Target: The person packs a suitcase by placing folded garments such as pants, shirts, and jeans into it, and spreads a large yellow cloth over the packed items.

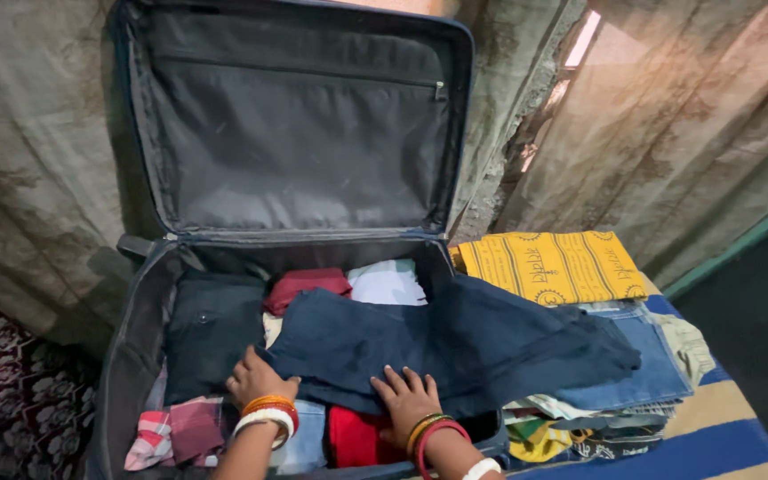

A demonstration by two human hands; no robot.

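Half packed: open dark fabric suitcase already lined with folded clothes. Left hand and right hand flat, fingers spread, gripping nothing, pressing dark blue folded trousers hanging over the rim. Folded clothes pile beside it still unpacked

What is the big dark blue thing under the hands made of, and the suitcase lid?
The dark blue garment looks like soft matte woven cloth, perhaps cotton: it folds and drapes over the edge. The suitcase lid seems lined with thin grey synthetic fabric, faintly shiny, wrinkled, with a zipper.
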